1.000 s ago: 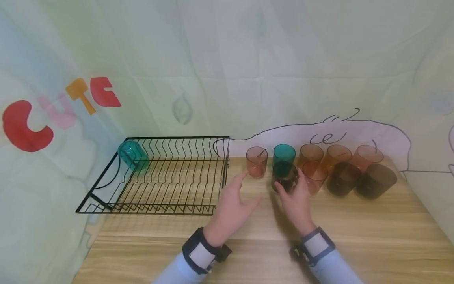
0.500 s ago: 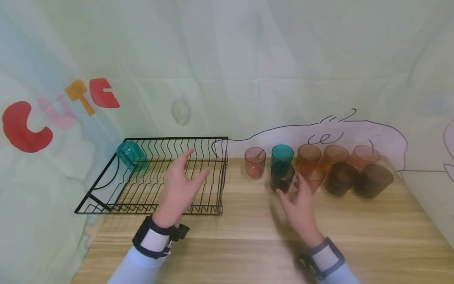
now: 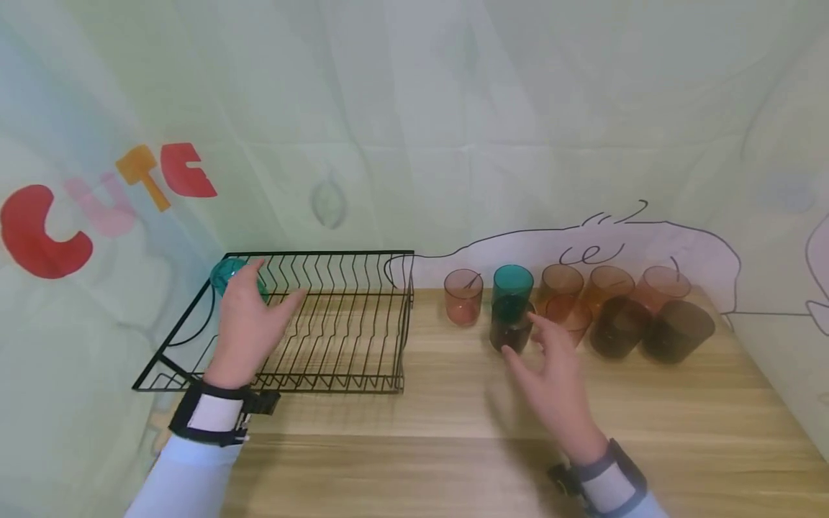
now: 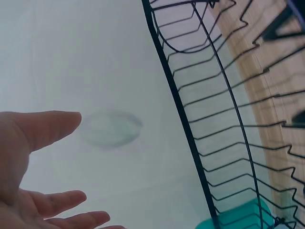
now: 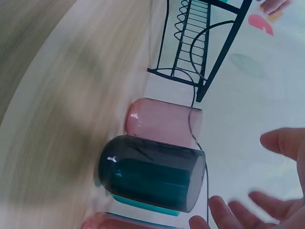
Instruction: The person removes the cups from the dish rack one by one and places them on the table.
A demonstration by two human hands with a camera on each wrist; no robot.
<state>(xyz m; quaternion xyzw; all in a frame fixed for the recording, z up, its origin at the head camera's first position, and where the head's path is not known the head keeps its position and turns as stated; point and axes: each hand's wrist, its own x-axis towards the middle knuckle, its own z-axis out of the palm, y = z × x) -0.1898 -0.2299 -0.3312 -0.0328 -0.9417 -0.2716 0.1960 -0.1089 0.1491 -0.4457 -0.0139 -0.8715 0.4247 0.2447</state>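
Note:
My left hand [image 3: 249, 324], fingers spread, hovers over the left part of the black wire dish rack [image 3: 337, 392] and holds nothing. A teal glass [image 3: 228, 275] lies tipped in the rack's far left corner, partly hidden behind that hand; its edge also appears at the bottom of the left wrist view. My right hand [image 3: 555, 374] is at the front right of a dark grey glass [image 3: 508, 334], thumb and fingers apart. In the right wrist view a gap separates the hand from the dark glass [image 5: 152, 167]. A teal glass [image 3: 514, 279] stands right behind it.
A pink glass [image 3: 463, 298] stands between the rack and the dark glass. To the right, several amber, pink and dark glasses [image 3: 620, 327] stand close together in two rows on the wooden table [image 3: 440, 460]. A printed cloth [image 3: 414, 129] hangs behind.
My left hand has moved left from beside the pink glass to above the rack's left end. My right hand has let go of the dark glass and drawn back slightly.

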